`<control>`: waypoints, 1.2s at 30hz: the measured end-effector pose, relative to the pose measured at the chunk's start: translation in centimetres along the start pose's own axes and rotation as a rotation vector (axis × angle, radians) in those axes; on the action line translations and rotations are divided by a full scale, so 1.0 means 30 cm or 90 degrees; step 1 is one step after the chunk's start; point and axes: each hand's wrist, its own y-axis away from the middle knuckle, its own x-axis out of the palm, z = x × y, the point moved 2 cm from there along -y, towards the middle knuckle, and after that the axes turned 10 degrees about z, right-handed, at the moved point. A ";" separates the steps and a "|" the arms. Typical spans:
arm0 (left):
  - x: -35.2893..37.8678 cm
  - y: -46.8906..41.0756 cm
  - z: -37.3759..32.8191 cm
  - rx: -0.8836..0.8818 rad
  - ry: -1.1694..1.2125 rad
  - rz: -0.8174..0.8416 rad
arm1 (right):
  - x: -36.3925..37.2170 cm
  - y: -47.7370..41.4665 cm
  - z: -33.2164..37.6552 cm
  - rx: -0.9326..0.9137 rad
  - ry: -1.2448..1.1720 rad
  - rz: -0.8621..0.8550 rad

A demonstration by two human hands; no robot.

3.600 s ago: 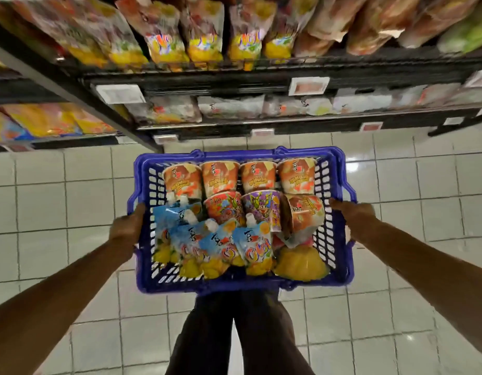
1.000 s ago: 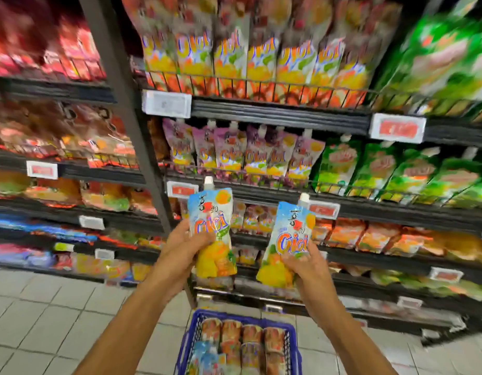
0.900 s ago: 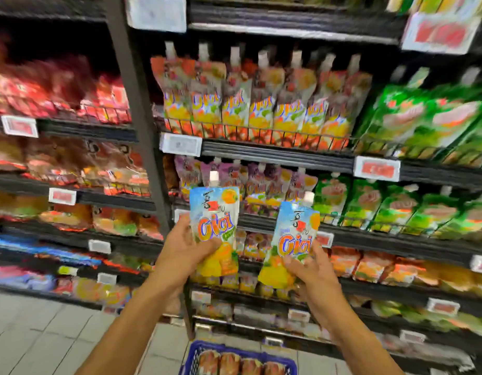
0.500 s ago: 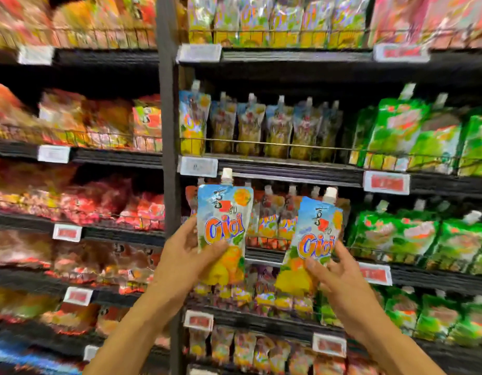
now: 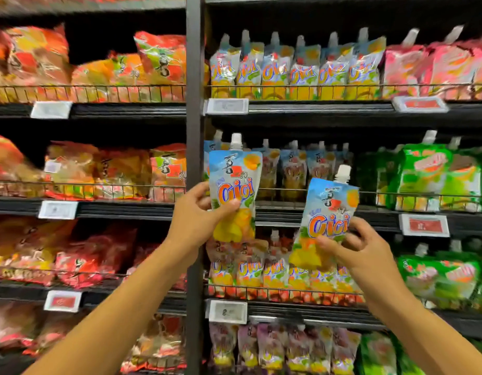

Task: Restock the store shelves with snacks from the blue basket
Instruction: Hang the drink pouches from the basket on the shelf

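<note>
My left hand (image 5: 195, 215) grips a blue and yellow spouted pouch (image 5: 235, 185) upright, in front of the middle shelf. My right hand (image 5: 361, 253) holds a second, matching pouch (image 5: 326, 209), tilted slightly right and a little lower. Both pouches have white caps. Directly behind them stands a row of the same blue pouches (image 5: 296, 169) on the middle shelf (image 5: 315, 209), set back behind a wire rail. The blue basket is out of view.
A dark upright post (image 5: 194, 104) divides the shelving. More matching pouches (image 5: 296, 69) fill the shelf above. Green pouches (image 5: 434, 180) sit to the right, orange and red bags (image 5: 99, 171) to the left, purple pouches (image 5: 275, 347) below.
The view has tilted upward, so the basket and floor have dropped out of sight. Both hands have risen with their pouches, level with the row of matching blue pouches.
</note>
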 end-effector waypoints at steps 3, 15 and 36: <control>-0.011 -0.086 -0.039 0.027 -0.013 0.001 | 0.028 -0.064 0.030 -0.024 -0.006 -0.020; 0.020 -0.382 -0.077 0.094 -0.203 -0.137 | 0.044 -0.261 0.105 -0.135 0.019 -0.055; 0.009 -0.397 0.069 0.033 -0.466 -0.193 | 0.046 -0.421 0.080 -0.203 0.106 -0.044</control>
